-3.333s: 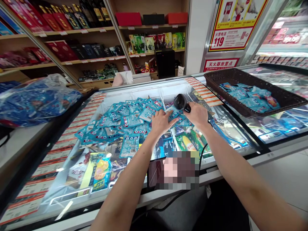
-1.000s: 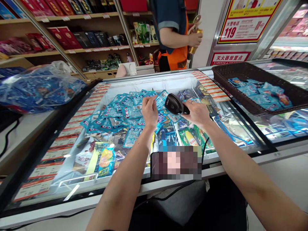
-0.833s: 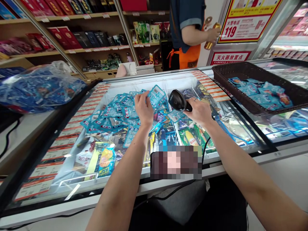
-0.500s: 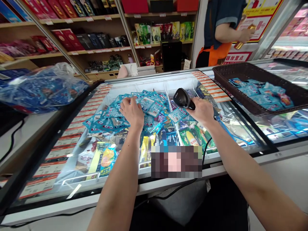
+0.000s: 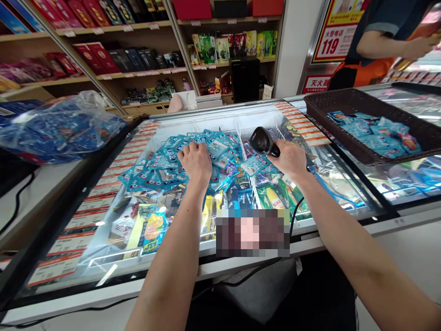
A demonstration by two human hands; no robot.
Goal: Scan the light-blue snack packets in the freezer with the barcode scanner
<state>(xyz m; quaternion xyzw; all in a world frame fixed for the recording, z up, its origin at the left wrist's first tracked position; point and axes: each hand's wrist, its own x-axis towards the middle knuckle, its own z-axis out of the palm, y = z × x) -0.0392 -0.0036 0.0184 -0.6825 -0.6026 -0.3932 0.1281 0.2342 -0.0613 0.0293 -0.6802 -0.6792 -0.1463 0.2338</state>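
My left hand (image 5: 196,161) is narrowed, its fingers curled down over the pile of blue packets (image 5: 161,161); whether it pinches one, I cannot tell. My right hand (image 5: 289,158) is closed around the handle of a black scanner (image 5: 262,140), whose head points up and away to the left.

To work well here, I think my left fingertips should take one packet by its edge, since the overlapping ones could slide along together. The scanner seems best gripped lightly, its head angled at a printed code lying flat, with no finger or glare across it.

The packets look thin, flat and glossy, with red-and-white lettering; a few show a pale label with a barcode. I would guess they are light and slippery. They fan out around my left hand, mostly to its left and beyond it. One single packet (image 5: 254,164) lies between my hands, just below the scanner.

Farther out to my right hand's right, more packets (image 5: 375,133) sit in a dark basket (image 5: 411,120). Well left of my left hand is a clear plastic bag (image 5: 58,128) of blue goods.
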